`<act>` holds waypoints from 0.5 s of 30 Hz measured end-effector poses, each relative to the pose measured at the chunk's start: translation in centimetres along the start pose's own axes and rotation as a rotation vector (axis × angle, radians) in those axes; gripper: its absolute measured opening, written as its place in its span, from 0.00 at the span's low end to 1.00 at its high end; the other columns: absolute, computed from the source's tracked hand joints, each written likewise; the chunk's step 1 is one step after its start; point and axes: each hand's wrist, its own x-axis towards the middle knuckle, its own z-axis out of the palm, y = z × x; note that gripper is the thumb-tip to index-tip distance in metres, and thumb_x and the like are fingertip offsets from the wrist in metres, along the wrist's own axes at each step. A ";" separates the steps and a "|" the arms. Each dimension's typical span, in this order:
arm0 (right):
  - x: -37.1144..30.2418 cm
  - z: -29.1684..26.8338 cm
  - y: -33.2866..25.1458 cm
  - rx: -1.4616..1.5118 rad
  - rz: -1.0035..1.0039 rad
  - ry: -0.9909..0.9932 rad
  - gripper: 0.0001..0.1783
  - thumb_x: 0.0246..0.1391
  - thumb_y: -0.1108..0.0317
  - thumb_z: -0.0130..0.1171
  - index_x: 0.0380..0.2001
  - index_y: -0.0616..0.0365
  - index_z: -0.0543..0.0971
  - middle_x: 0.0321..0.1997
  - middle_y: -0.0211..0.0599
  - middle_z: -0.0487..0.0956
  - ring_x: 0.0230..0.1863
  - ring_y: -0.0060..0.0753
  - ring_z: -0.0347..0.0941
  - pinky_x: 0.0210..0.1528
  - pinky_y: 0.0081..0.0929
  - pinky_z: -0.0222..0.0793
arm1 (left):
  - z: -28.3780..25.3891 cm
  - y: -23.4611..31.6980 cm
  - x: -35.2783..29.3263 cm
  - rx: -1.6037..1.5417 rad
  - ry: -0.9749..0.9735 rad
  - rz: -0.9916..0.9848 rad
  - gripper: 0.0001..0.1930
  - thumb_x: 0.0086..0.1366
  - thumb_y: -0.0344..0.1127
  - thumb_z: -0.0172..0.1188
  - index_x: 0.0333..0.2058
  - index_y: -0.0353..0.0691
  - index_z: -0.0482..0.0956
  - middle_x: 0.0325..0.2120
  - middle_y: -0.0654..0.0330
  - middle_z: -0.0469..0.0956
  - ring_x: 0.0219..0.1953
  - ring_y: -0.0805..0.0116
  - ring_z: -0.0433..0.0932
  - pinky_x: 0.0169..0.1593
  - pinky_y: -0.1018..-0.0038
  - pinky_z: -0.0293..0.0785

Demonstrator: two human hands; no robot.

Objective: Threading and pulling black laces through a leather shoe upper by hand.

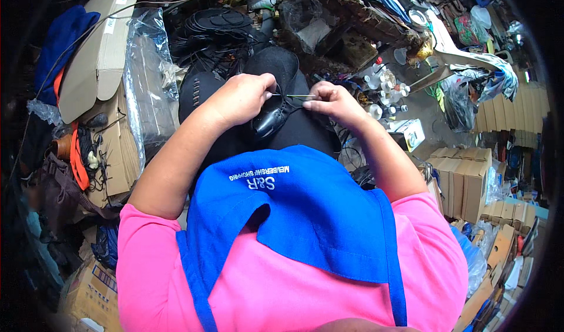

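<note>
A black shoe [271,120] with a glossy toe rests on my lap, its toe pointing toward me. Across it runs a thin needle-like rod [298,95], partly yellowish and partly pale. My left hand [245,97] is closed in a pinch at the rod's left end, close against the shoe. At the other end, my right hand [333,104] pinches the rod between thumb and fingers. The fingertips hide both ends, so its exact kind does not show. Beyond the hands lies a dark, rounded, sole-shaped piece [276,65].
Black shoe parts [217,27] are heaped ahead on the left. Flattened cardboard [94,56] and a plastic-wrapped stack [147,91] stand at the left. Several small bottles [385,88] crowd the right, beyond a small white box [408,133]. Cardboard boxes [461,182] are stacked farther right.
</note>
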 end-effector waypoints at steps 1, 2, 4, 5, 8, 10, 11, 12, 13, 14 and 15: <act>-0.7 -0.5 0.1 -0.025 -0.005 0.011 0.11 0.47 0.64 0.68 0.27 0.61 0.80 0.34 0.26 0.72 0.34 0.17 0.68 0.37 0.19 0.64 | 0.1 -0.2 0.1 0.041 -0.022 0.025 0.08 0.60 0.30 0.53 0.38 0.37 0.75 0.32 0.47 0.78 0.38 0.48 0.77 0.42 0.60 0.73; -1.4 -1.2 -0.2 0.039 0.035 0.003 0.09 0.48 0.65 0.66 0.27 0.59 0.80 0.31 0.25 0.73 0.33 0.16 0.68 0.36 0.18 0.63 | 0.0 -0.3 0.1 0.041 -0.025 0.028 0.08 0.60 0.30 0.53 0.38 0.37 0.75 0.32 0.47 0.78 0.38 0.48 0.77 0.42 0.60 0.73; -2.4 -2.1 -1.9 0.084 0.059 0.062 0.08 0.49 0.65 0.66 0.28 0.57 0.79 0.28 0.22 0.74 0.32 0.15 0.68 0.36 0.17 0.63 | 0.1 -0.6 0.0 0.104 -0.017 0.104 0.08 0.60 0.30 0.53 0.37 0.36 0.76 0.31 0.47 0.78 0.38 0.48 0.77 0.42 0.59 0.73; -2.1 -2.2 -2.2 0.104 0.012 0.076 0.08 0.50 0.64 0.65 0.29 0.56 0.79 0.28 0.21 0.74 0.32 0.13 0.68 0.36 0.17 0.63 | 0.1 -0.7 -0.2 0.105 -0.019 0.103 0.08 0.60 0.30 0.53 0.37 0.36 0.76 0.31 0.47 0.78 0.38 0.48 0.77 0.42 0.59 0.73; -0.8 -3.3 -3.4 0.057 0.096 0.172 0.11 0.51 0.63 0.64 0.33 0.59 0.79 0.30 0.23 0.78 0.34 0.13 0.70 0.38 0.18 0.66 | 0.0 -0.5 0.1 0.161 0.004 0.147 0.07 0.58 0.30 0.53 0.35 0.36 0.76 0.30 0.47 0.78 0.37 0.48 0.77 0.41 0.59 0.73; 0.8 -4.8 -0.6 0.029 0.065 0.218 0.15 0.52 0.61 0.63 0.39 0.60 0.80 0.31 0.28 0.80 0.34 0.18 0.73 0.41 0.20 0.68 | 0.2 -0.2 0.3 0.166 -0.008 0.146 0.07 0.57 0.29 0.53 0.34 0.37 0.76 0.28 0.47 0.77 0.36 0.47 0.77 0.40 0.58 0.73; 1.4 -5.3 0.6 -0.232 0.098 0.223 0.16 0.53 0.60 0.62 0.42 0.58 0.80 0.32 0.32 0.81 0.35 0.22 0.74 0.42 0.24 0.69 | 0.2 -0.1 0.2 0.169 -0.008 0.150 0.07 0.57 0.29 0.53 0.34 0.37 0.76 0.28 0.47 0.77 0.36 0.47 0.77 0.40 0.58 0.73; 1.8 -5.5 1.9 -0.492 0.129 0.222 0.18 0.53 0.60 0.60 0.45 0.56 0.79 0.34 0.36 0.81 0.37 0.26 0.76 0.43 0.27 0.70 | 0.2 -0.1 0.2 0.159 -0.009 0.146 0.07 0.57 0.29 0.53 0.34 0.37 0.75 0.28 0.47 0.77 0.36 0.47 0.77 0.40 0.58 0.73; 1.9 -5.5 2.8 -0.875 0.073 0.251 0.18 0.53 0.61 0.59 0.47 0.52 0.79 0.38 0.43 0.79 0.42 0.37 0.77 0.45 0.33 0.71 | 0.2 -0.2 0.3 0.148 -0.009 0.143 0.06 0.56 0.29 0.53 0.34 0.37 0.75 0.27 0.47 0.77 0.35 0.47 0.77 0.40 0.57 0.72; 1.1 -5.1 3.9 -0.768 0.096 0.421 0.14 0.52 0.62 0.59 0.42 0.53 0.81 0.39 0.44 0.77 0.45 0.42 0.75 0.46 0.33 0.71 | 0.1 -0.2 0.5 0.151 -0.009 0.145 0.06 0.56 0.29 0.53 0.34 0.37 0.75 0.27 0.47 0.77 0.35 0.47 0.77 0.40 0.57 0.72; 0.7 -4.3 2.5 -0.636 0.012 0.422 0.14 0.51 0.61 0.60 0.40 0.54 0.82 0.39 0.44 0.77 0.45 0.43 0.75 0.46 0.33 0.71 | 0.1 -0.3 0.4 0.171 -0.032 0.126 0.06 0.57 0.29 0.53 0.34 0.37 0.75 0.27 0.47 0.77 0.35 0.47 0.77 0.39 0.57 0.72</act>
